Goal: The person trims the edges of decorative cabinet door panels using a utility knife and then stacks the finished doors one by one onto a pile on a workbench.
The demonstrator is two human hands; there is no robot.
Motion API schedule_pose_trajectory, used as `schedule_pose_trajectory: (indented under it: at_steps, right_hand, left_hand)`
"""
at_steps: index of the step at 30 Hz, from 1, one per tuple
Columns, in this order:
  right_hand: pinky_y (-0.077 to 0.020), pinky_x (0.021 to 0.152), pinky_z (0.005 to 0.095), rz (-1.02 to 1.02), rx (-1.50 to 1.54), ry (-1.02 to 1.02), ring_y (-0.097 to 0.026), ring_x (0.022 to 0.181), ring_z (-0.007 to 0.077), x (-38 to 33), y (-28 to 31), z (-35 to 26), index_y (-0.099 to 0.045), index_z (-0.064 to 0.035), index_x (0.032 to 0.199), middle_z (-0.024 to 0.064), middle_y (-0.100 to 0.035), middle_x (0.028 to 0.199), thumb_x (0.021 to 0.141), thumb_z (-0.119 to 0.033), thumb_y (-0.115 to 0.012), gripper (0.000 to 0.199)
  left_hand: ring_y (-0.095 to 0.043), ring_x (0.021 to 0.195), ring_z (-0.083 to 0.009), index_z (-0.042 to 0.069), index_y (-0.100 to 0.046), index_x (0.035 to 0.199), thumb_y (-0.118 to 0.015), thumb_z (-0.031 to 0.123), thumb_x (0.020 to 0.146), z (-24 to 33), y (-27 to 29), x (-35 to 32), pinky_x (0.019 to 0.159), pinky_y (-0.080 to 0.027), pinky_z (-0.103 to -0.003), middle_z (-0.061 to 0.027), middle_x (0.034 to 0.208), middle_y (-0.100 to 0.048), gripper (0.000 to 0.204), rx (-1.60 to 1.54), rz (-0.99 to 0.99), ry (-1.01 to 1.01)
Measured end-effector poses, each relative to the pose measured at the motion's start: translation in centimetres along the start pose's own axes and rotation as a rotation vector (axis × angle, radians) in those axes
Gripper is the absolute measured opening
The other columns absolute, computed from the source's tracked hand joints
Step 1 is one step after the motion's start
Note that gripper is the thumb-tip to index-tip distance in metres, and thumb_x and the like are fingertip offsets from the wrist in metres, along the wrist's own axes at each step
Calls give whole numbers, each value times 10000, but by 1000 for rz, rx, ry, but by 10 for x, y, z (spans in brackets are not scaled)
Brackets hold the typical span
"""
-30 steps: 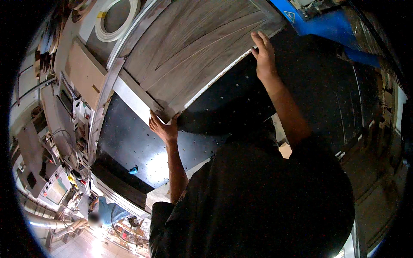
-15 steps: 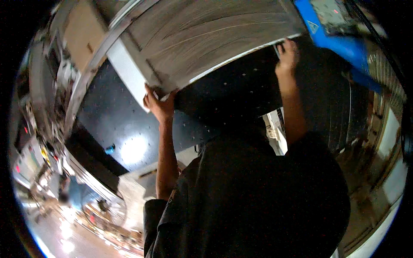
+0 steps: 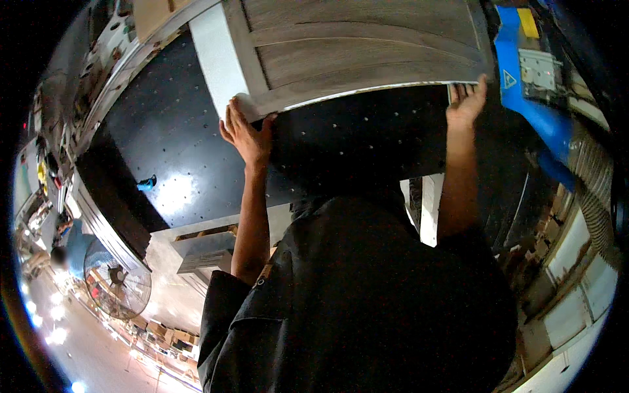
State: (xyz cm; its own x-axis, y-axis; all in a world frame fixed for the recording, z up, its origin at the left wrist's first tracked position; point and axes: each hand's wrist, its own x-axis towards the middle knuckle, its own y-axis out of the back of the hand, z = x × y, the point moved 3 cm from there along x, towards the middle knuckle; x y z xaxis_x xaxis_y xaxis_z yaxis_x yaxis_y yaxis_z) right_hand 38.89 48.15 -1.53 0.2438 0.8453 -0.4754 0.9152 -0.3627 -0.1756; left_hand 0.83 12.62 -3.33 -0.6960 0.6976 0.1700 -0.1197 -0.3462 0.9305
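Observation:
A grey-brown wooden panel door [image 3: 367, 49] with a raised frame and curved grooves lies over a black table [image 3: 354, 141] dotted with small holes. Along the door's left side runs a white strip [image 3: 217, 59]. My left hand [image 3: 249, 141] grips the near left corner, its fingers over the white strip and its thumb at the near edge. At the near right corner my right hand [image 3: 466, 108] holds the edge, palm turned up; its fingertips are partly hidden by the door.
A blue machine part [image 3: 531, 105] with a ribbed hose [image 3: 586, 190] stands at the right. On the table's left lies a small blue object [image 3: 147, 183]. A round fan [image 3: 118, 281] stands lower left, near a person in blue [image 3: 77, 249]. Wood pieces [image 3: 550, 236] are stacked at right.
The whole view has turned and shifted. Both hands remain at the door's near corners, and my right hand now sits against the near edge with its palm up.

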Motion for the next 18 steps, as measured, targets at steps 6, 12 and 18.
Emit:
schedule_pose_trajectory:
  at_steps: [6, 12, 18]
  right_hand:
    - [-410, 1192, 459, -5, -34, 138, -516, 1358, 301, 23, 29, 29, -575, -48, 1389, 129, -572, 1406, 1014, -275, -701, 456]
    - [-298, 1275, 424, -38, -58, 194, -400, 1493, 310, -2, 11, 13, -318, 58, 1587, 210, -409, 1583, 985, -265, -725, 795]
    - [-232, 1296, 444, -101, 62, 158, -384, 1525, 318, 24, 28, -1, -420, -4, 1575, 193, -463, 1586, 1000, -358, -701, 732]
  left_hand:
    - [-379, 1523, -383, 10, -332, 1630, -892, 515, 794, 5, 6, 10, 1269, -169, -598, -210, 1605, -475, 1125, 25, -3, -66]
    - [-397, 1505, -392, 2, -334, 1630, -855, 551, 828, 4, -5, -4, 1268, -189, -584, -224, 1579, -489, 1102, 90, 113, -94]
    - [-398, 1516, -389, -2, -365, 1616, -899, 520, 787, 18, -17, 3, 1276, -185, -567, -219, 1579, -503, 1115, 17, 30, -80]
